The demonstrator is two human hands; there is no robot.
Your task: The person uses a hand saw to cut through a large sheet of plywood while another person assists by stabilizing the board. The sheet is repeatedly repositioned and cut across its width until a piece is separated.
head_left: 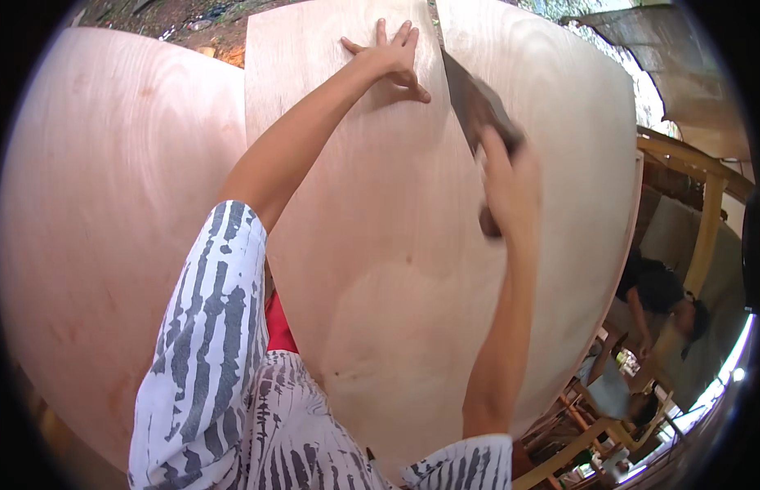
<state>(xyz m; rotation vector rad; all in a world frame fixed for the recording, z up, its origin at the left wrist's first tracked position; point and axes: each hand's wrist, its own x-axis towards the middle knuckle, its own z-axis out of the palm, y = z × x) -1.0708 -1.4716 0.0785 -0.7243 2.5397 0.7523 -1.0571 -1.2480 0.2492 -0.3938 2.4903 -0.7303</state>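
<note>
A large pale plywood sheet (380,237) lies in front of me, with a narrow cut running in from its far edge. My left hand (394,61) presses on the sheet left of the cut, fingers spread wide. In my right hand (510,175) is the handle of a handsaw (471,102), gripped in closed fingers. The saw's blade slants away from me, its tip at the near end of the cut. My right hand and the handle are blurred by motion, so finger detail is partly lost.
Another plywood sheet (127,229) lies on the left. At the right, beyond the sheet's edge, a bending person (661,290) is near a wooden frame (706,220). Wooden pieces (592,441) stand at the lower right. Ground with debris shows past the far edge.
</note>
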